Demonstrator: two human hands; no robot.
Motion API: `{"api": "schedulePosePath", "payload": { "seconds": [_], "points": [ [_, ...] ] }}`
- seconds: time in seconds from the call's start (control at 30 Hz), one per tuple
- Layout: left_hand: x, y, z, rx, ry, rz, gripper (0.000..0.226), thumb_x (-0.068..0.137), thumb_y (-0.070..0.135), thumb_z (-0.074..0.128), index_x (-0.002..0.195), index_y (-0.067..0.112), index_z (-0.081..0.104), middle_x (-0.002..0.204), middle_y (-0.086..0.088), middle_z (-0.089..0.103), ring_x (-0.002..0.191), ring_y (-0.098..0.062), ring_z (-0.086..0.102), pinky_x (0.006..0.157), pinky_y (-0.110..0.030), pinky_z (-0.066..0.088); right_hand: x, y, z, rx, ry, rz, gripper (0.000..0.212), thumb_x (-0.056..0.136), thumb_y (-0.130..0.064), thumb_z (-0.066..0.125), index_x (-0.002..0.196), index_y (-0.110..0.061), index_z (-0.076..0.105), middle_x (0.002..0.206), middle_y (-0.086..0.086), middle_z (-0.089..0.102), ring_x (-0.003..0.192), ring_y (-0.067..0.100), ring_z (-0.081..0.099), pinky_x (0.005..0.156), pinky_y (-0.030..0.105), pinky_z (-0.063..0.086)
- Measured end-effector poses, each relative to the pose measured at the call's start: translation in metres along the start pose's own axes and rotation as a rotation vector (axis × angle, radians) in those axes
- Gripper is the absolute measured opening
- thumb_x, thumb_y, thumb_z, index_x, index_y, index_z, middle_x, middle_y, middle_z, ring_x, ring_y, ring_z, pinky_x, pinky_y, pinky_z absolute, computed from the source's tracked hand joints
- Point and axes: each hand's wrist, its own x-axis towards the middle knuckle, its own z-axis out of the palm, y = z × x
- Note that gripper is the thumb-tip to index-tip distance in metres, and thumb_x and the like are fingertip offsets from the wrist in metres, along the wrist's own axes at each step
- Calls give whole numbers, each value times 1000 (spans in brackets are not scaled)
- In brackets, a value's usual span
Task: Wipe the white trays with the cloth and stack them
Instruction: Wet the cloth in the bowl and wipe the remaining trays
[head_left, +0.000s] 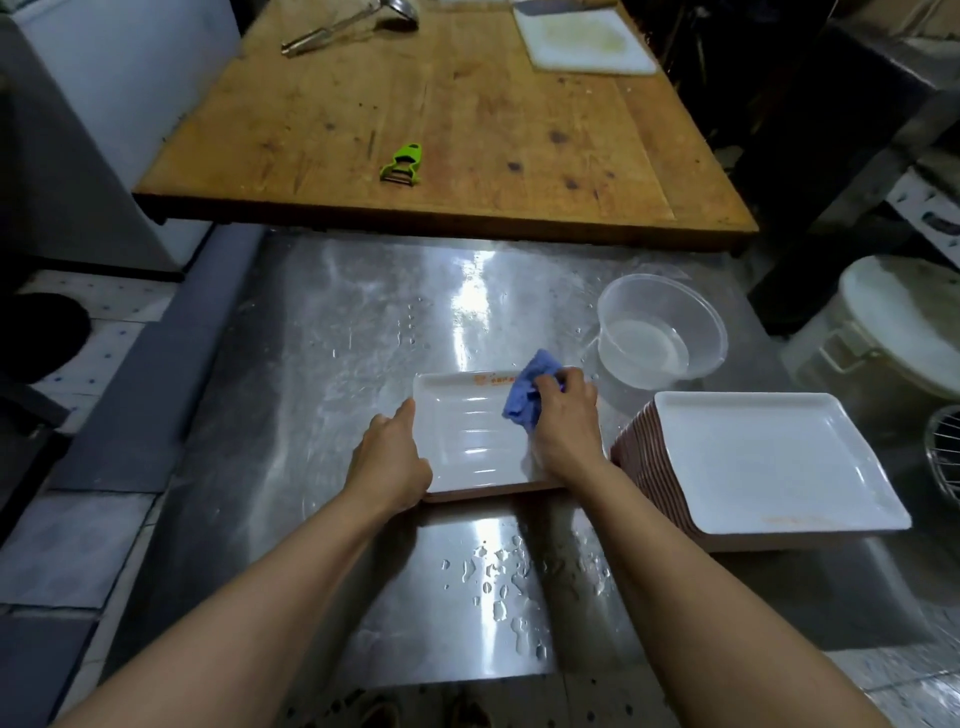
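Tray (467, 436) under hands: white inside, orange print at far rim, pinkish-brown outer edge. Cloth (527, 392): blue (slightly purplish). Stack of trays (763, 467) at right: white top, reddish-brown striped side from layered edges, faint orange mark at near rim. Metal table (337, 338): silver-grey, streaky glare, clear water drops. Bowl (660, 332): clear. Wooden board (441, 114): honey-brown, dark knots. Peeler (402, 163): lime green. Cutting board (582, 36): white, yellowish stain.
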Motion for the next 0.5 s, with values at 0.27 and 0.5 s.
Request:
{"api": "schedulePosePath", "payload": {
  "seconds": [0.27, 0.5],
  "points": [
    [-1, 1, 1, -26, 3, 0, 68, 79, 9, 60, 142, 20, 36, 128, -15, 52, 110, -33, 54, 92, -41, 47, -26, -49, 29, 120, -124, -311, 48, 85, -12, 59, 132, -24, 54, 148, 4, 34, 125, 28, 33, 95, 29, 30],
    [-4, 4, -1, -29, 35, -17, 63, 74, 2, 52, 133, 22, 45, 116, -15, 57, 100, -33, 56, 84, -35, 48, -47, -13, 3, 152, -230, -289, 31, 82, -8, 64, 112, -14, 69, 130, 2, 53, 115, 28, 45, 93, 29, 37]
  ]
}}
